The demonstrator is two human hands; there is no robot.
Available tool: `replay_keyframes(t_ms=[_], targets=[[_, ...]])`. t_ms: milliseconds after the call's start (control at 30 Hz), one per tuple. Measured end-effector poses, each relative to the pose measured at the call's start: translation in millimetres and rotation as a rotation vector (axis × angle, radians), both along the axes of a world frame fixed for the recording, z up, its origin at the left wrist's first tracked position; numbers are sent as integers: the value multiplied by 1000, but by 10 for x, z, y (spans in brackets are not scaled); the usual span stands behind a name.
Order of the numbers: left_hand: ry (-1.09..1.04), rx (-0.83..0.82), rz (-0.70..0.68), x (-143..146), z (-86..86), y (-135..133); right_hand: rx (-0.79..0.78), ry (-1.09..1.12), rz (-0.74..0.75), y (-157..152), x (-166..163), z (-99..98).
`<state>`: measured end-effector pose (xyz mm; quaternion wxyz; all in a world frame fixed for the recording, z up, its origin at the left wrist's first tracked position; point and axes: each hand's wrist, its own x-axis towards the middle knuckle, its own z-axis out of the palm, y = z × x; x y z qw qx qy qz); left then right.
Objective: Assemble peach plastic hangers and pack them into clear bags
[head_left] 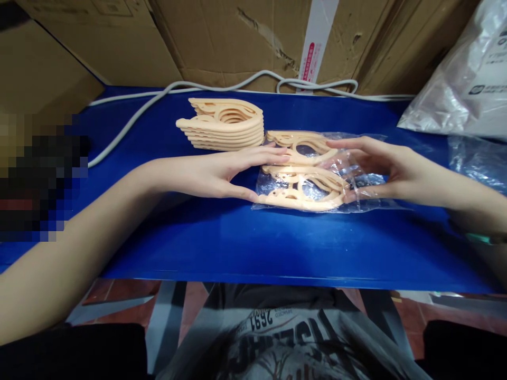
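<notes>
A clear plastic bag [368, 203] lies on the blue table [245, 248] with peach plastic hangers [307, 187] inside it. My left hand [233, 171] reaches in from the left, fingers stretched flat along the bag's left end, thumb touching the near hanger. My right hand [380, 166] comes from the right, fingers extended over the bag's top and thumb under its near edge, pressing the bag between both hands. A stack of several more peach hangers [224, 124] sits just behind my left hand.
A white cable [130, 119] runs along the table's back edge in front of cardboard boxes [237, 37]. Crumpled plastic bags [459, 89] sit at the right. A blurred patch covers the left side. The table's near edge is close to my body.
</notes>
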<state>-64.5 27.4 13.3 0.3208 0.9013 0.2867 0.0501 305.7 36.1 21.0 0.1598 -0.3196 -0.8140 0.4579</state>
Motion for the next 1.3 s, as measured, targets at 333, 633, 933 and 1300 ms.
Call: replay_keyframes(t_ms=[333, 633, 933, 1300], targets=[[16, -8, -11, -41, -11, 27, 153, -60, 4, 60, 7, -63], [-7, 6, -18, -32, -14, 34, 137, -44, -23, 58, -4, -87], [56, 0, -42, -71, -17, 43, 234, -127, -57, 24, -32, -64], [49, 20, -86, -54, 21, 31, 219, -132, 20, 38, -17, -27]])
